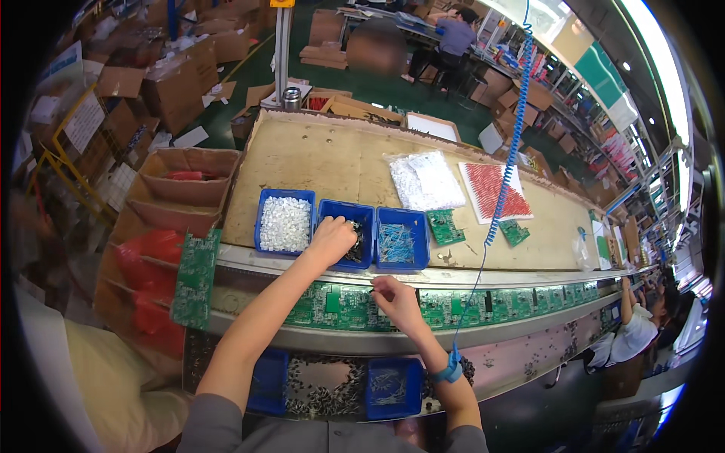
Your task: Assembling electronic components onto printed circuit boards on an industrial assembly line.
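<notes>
My left hand reaches into the middle blue bin, which holds small dark components. Its fingers are curled together, and whatever they grip is hidden. My right hand is closed in a pinch over the row of green circuit boards on the rail. A tiny dark component shows at its fingertips, too small to name more closely. Around that wrist runs a blue strap with a coiled blue cord. White parts fill the left bin; light-blue leaded parts lie in the right bin.
A green board stands at the rail's left end. On the bench lie a bag of white parts, a sheet of red parts and two small boards. Nearer me, loose dark components lie between blue bins. A co-worker sits far right.
</notes>
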`<action>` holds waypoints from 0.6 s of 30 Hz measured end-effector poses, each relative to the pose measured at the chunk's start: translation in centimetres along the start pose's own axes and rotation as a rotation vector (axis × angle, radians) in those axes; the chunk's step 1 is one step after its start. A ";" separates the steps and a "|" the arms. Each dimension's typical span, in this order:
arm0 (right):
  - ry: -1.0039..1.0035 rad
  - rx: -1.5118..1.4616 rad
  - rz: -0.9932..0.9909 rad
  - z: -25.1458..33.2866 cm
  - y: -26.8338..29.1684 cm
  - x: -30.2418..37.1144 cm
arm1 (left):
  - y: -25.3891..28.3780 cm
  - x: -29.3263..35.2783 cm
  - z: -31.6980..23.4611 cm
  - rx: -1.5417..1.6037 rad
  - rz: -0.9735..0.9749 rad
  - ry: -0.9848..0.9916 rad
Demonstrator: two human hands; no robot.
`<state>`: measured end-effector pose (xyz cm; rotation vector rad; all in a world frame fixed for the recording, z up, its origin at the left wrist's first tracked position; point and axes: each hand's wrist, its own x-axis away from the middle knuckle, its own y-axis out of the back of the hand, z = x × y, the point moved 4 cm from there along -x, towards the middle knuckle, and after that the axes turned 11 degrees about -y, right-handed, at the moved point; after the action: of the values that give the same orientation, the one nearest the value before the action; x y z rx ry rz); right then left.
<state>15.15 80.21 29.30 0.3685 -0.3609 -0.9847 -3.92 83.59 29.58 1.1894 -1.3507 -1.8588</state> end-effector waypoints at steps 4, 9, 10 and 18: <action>0.040 0.089 -0.002 0.0 -0.1 0.3 | -1.0 -0.3 1.0 0.042 0.050 0.005; 0.064 0.085 -0.011 -0.2 -0.5 0.4 | -1.3 -0.5 1.0 0.051 0.076 -0.007; 0.082 0.092 -0.010 -0.1 -0.6 0.5 | -1.2 -0.4 1.0 0.061 0.061 -0.006; 0.183 0.130 0.022 -0.2 -2.4 0.8 | -0.9 -0.2 0.4 0.005 0.039 -0.001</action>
<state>13.90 78.32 28.19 0.5672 -0.2627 -0.9004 -4.18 84.25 28.86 1.1570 -1.3697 -1.8302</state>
